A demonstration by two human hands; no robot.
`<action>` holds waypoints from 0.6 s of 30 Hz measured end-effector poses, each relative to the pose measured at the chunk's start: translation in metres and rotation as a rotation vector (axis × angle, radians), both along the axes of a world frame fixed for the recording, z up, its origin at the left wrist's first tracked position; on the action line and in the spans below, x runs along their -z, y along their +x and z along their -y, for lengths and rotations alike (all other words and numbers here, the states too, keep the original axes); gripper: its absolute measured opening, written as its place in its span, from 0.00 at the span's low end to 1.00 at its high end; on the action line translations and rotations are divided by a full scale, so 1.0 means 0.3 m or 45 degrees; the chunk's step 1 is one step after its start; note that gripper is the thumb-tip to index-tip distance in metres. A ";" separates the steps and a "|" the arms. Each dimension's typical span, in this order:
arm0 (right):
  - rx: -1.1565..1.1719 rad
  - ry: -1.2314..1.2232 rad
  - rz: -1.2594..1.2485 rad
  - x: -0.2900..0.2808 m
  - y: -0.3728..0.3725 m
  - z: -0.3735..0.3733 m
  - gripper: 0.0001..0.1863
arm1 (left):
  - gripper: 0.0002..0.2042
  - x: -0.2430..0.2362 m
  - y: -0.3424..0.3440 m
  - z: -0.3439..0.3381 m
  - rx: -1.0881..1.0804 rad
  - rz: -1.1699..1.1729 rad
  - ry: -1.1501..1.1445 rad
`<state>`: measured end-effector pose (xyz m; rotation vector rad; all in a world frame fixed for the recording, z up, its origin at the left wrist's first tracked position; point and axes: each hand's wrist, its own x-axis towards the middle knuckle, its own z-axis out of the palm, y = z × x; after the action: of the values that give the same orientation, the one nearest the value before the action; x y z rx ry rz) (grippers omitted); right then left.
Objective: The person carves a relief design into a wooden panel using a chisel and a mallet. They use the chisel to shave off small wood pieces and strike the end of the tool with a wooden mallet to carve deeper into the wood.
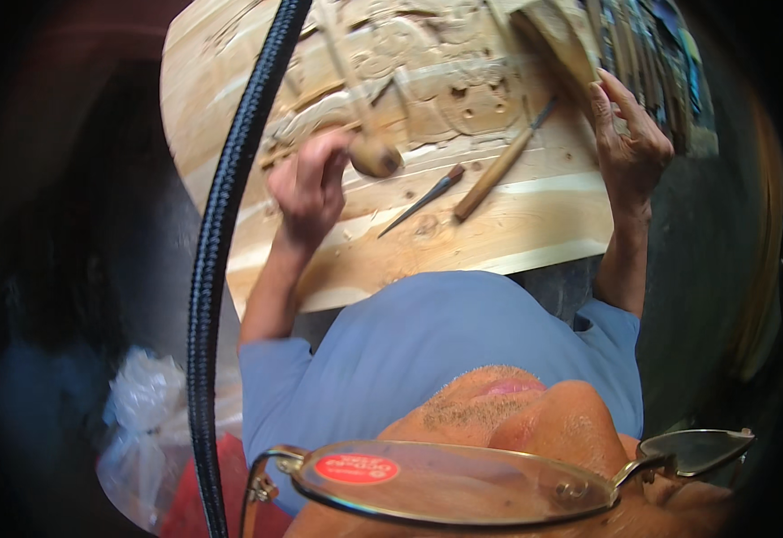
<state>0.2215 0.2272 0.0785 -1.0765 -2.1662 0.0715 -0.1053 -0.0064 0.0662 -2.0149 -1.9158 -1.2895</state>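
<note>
A carved pale wooden panel (pixel 535 211), with raised relief shapes, lies in front of me. Over its left part, my left hand (pixel 309 184) has curled fingers at a wooden tool with a rounded end (pixel 375 157); motion blurs it, and the tool's far part is hard to make out. At the upper right, my right hand (pixel 631 134) pinches the near end of a long, curved piece of wood (pixel 560 45). Between my hands a wooden-handled chisel (pixel 499 170) rests on the panel. Beside it lies a dark, pointed tool (pixel 423 199) with a brownish end.
Several hand tools (pixel 647 67) lie side by side at the panel's upper right edge. A thick black braided cable (pixel 230 170) crosses the view on the left. Lower left are a clear plastic bag (pixel 147 394) and something red (pixel 234 489).
</note>
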 end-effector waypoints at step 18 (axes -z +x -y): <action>0.222 0.001 0.193 0.130 -0.078 -0.075 0.22 | 0.07 0.163 -0.122 -0.442 -0.200 0.206 0.202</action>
<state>0.1981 0.2498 0.0394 -1.3028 -2.1936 -0.0937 -0.1420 0.1263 0.0174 -1.6971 -1.9223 -1.5493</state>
